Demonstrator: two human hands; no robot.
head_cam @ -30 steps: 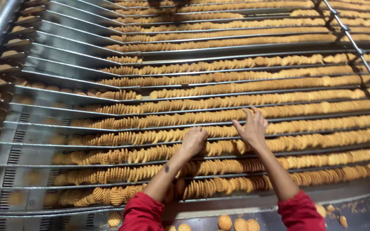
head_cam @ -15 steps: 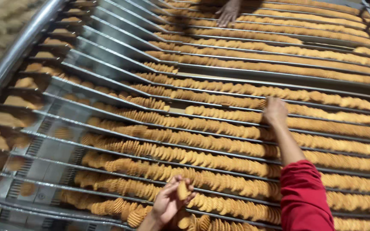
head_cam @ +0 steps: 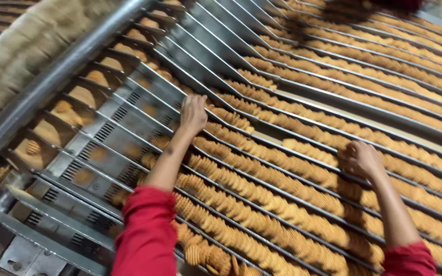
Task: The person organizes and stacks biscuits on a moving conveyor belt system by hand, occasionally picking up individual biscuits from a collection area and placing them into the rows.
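Left hand (head_cam: 193,113): flat, fingers spread, pressing the biscuit row (head_cam: 231,118) at its thin end.
Right hand (head_cam: 361,159): curled onto stacked biscuits (head_cam: 328,179); grip unclear.
Progress: most lanes (head_cam: 303,105) packed; upper-left lanes sparse.

No packages, labels, signs or screens anywhere in this shot, from the upper left of the frame down to the lower right it's all loose product on bare metal, nothing wrapped, tagged or lit up
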